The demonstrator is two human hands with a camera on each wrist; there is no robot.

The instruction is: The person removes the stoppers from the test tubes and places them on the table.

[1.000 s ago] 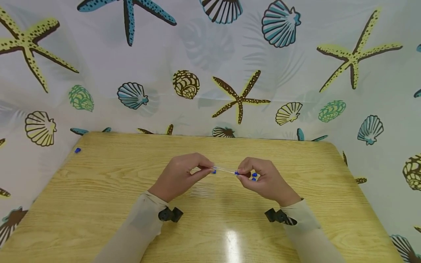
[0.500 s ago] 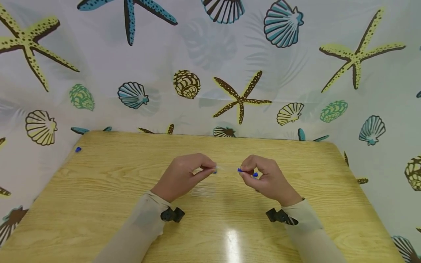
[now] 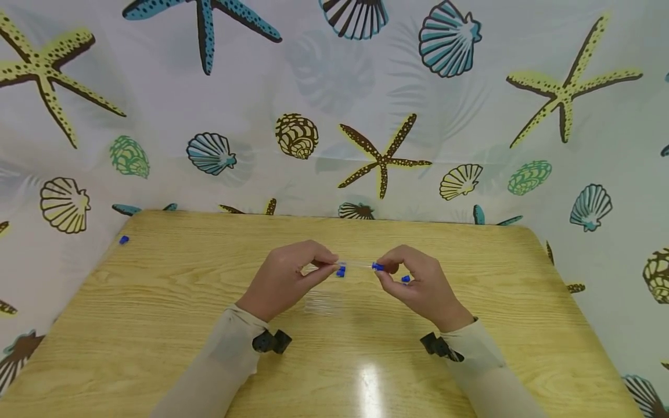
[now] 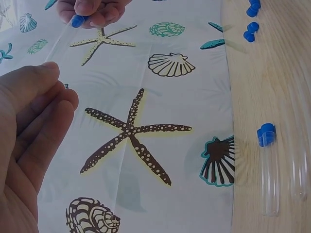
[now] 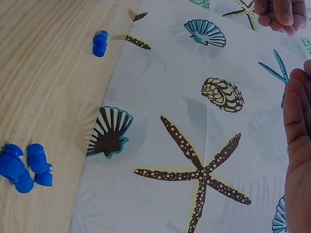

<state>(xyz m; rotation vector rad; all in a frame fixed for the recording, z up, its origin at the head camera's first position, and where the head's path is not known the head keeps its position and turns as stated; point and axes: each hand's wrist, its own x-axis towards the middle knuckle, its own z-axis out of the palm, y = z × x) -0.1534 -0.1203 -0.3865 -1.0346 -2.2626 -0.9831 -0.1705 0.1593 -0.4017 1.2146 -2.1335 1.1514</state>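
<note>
My left hand (image 3: 292, 278) pinches a clear test tube (image 3: 358, 265) between thumb and fingertips. The tube lies almost level and points to the right. My right hand (image 3: 420, 283) pinches a blue cap (image 3: 377, 266) right at the tube's far end. In the left wrist view, the cap (image 4: 77, 21) overlaps the tube's end under the right fingers. Only part of the right hand (image 5: 297, 126) shows along the edge of the right wrist view, where the held cap is mostly hidden.
Several clear tubes (image 3: 323, 303) lie on the wooden table (image 3: 183, 325) between my arms. A capped tube (image 4: 269, 179) lies behind the left hand. Loose blue caps (image 5: 22, 167) sit by the right hand, and one blue piece (image 3: 123, 239) is at the far left. A patterned cloth hangs behind.
Half a second ago the cap stood a little away from the tube's end; now the right hand has brought it left against the tube. The left hand has barely moved.
</note>
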